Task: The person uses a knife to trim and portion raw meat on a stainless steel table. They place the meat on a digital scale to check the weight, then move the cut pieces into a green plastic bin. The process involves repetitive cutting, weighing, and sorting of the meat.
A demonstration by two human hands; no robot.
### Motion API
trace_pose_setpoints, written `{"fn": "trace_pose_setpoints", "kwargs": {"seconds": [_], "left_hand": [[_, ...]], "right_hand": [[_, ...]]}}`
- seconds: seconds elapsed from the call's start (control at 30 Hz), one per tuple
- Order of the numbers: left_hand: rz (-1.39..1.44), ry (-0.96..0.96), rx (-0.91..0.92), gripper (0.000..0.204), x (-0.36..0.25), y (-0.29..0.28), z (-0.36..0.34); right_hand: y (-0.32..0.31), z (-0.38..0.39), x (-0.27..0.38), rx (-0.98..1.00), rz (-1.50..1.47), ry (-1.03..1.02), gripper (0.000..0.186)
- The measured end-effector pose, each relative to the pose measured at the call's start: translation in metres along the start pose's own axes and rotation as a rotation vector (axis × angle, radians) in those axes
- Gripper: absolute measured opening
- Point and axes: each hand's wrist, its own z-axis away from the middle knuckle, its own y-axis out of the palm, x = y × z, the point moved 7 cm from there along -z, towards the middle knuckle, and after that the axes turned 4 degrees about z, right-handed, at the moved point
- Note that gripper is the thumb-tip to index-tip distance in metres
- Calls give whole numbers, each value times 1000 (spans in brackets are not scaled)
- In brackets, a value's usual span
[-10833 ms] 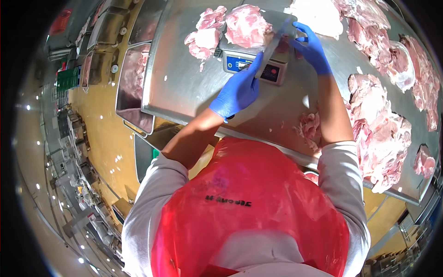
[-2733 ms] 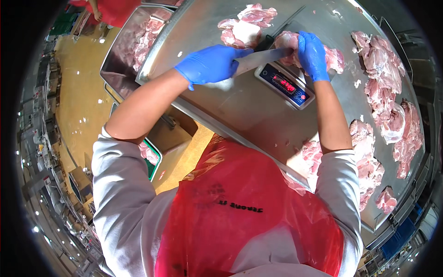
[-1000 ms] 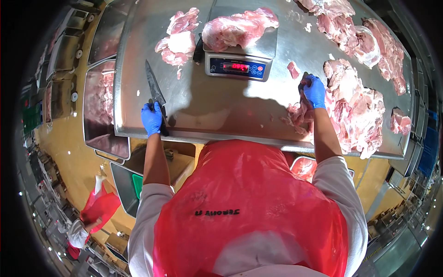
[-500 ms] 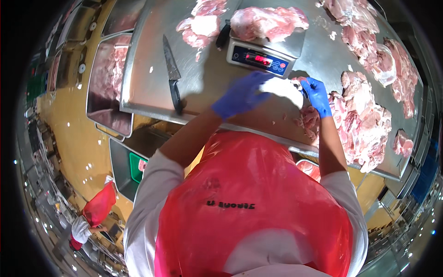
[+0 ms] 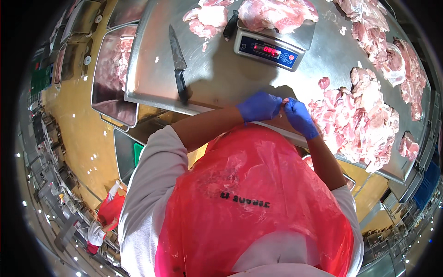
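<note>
My left hand and my right hand, both in blue gloves, meet above the near edge of the steel table, fingertips pinched on a small pink piece of meat, largely hidden by the fingers. A black-handled knife lies farther left on the table. Beyond my hands, a large cut of raw meat rests on the scale, with a dark handle beside it. A big heap of meat lies just right of my right hand.
More meat lies at the back left and far right. Steel bins with meat stand left of the table; a lower bin with a green crate sits near my left arm. A person in a red apron is at the lower left.
My left hand has let go of the knife, leaving it on the table, and moved right to join my right hand, which has shifted nearer the table's front edge from beside the meat heap.
</note>
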Motion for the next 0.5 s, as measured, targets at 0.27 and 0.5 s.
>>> {"fn": "trace_pose_setpoints", "kwargs": {"seconds": [0.27,0.5], "left_hand": [[17,-144,55,25,32,-12,34],[130,-123,195,22,16,-11,36]], "right_hand": [[-3,-2,42,-146,-13,-253,19],[34,-11,27,265,15,-190,24]]}}
